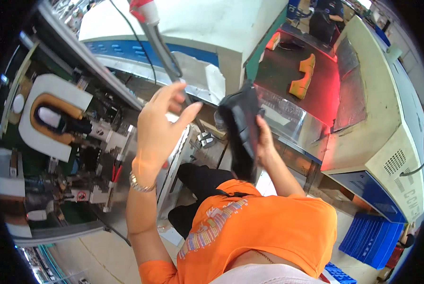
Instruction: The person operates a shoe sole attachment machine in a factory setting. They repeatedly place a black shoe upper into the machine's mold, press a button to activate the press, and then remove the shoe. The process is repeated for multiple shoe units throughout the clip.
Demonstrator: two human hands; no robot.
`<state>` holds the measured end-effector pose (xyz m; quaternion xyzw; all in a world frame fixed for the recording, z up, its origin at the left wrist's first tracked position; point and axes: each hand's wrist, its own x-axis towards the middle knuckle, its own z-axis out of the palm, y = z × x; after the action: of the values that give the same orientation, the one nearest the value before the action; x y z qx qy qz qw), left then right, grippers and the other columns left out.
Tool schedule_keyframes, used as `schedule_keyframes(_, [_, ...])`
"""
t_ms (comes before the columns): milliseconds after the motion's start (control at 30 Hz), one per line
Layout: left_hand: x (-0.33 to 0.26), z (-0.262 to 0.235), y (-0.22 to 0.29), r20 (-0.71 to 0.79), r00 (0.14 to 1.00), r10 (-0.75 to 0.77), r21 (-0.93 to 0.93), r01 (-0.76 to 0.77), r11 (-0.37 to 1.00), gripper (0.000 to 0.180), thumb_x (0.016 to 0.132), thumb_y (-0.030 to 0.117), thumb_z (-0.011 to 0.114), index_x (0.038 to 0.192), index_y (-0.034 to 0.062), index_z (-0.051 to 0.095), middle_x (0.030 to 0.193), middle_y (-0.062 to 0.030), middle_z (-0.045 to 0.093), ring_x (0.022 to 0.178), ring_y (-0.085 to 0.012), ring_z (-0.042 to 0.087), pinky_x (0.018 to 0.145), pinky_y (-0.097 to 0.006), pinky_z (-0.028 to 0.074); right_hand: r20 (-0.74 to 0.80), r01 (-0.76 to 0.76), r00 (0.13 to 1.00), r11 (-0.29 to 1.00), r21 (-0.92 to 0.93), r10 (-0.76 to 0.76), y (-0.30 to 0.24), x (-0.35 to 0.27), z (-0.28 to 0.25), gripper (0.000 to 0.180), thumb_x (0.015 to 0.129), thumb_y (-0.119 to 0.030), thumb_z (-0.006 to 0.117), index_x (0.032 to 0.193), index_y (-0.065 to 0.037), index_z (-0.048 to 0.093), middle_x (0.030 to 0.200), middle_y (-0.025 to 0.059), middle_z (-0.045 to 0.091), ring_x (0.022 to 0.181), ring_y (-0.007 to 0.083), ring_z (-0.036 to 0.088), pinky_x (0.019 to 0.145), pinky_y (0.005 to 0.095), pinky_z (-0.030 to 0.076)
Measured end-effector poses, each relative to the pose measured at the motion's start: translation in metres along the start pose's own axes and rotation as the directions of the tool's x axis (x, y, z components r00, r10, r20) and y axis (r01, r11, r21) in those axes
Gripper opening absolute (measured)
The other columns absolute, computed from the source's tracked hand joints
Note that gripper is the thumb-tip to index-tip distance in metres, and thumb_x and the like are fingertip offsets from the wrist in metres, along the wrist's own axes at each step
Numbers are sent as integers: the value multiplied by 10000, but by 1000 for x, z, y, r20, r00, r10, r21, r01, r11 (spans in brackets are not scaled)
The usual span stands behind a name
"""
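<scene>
In front of my body, my right hand (265,142) grips a black shoe (239,124) along its right side. The shoe is held on end and slightly blurred, so its finer details are hard to make out. To the left of it my left hand (161,124) is raised, holding nothing, with thumb and fingers apart. A metal watch (141,183) circles that wrist. Behind the left fingertips runs a grey metal pole (162,47) with a red and white top.
A machine with a U-shaped brown pad (39,102) on a white plate stands at left. Yellow shoe-shaped forms (302,78) lie on a dark conveyor (280,71) under red light, inside a cream housing (380,137). Blue crates (370,239) stand lower right. Another person (323,21) is beyond the conveyor.
</scene>
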<state>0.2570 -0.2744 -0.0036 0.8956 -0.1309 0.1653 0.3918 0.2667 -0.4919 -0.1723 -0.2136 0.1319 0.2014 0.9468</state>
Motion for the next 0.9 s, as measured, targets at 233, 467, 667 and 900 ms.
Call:
schedule_keyframes(233, [-53, 15, -111, 199, 907, -372, -184, 407, 895, 319, 767, 81, 597, 1066, 14, 504, 798, -47, 580, 707, -89, 538, 625, -222, 443, -50, 520, 852, 853, -43, -521, -137, 47, -59, 485, 779, -383, 557, 1105, -30, 494, 1052, 114, 567, 939, 254, 553, 877, 386, 404])
schedule_keyframes(467, [-67, 23, -136, 226, 861, -455, -94, 484, 870, 309, 784, 97, 587, 1068, 12, 503, 833, -57, 577, 733, -104, 543, 644, -242, 443, -332, 648, 646, 724, -238, -687, -275, 208, -116, 560, 695, -422, 664, 1048, -19, 500, 975, 124, 566, 885, 232, 545, 822, 380, 424])
schedule_keyframes(667, [-96, 36, -153, 177, 837, -518, -174, 544, 821, 293, 794, 94, 574, 1064, 4, 503, 829, -67, 585, 735, -114, 557, 634, -236, 439, -537, 474, 494, 730, -493, -683, -199, 290, -220, 732, 643, -220, 710, 1177, 74, 305, 1147, 200, 452, 956, 254, 510, 816, 419, 424])
schedule_keyframes(900, [-170, 36, -196, -76, 809, -583, 22, 586, 810, 253, 804, 101, 561, 1036, 5, 529, 883, -74, 594, 742, -121, 556, 665, -239, 447, -211, 375, 455, 401, -836, -865, 46, 241, -270, 86, 719, -7, 485, 749, -37, 560, 698, 26, 552, 646, 133, 518, 591, 252, 431])
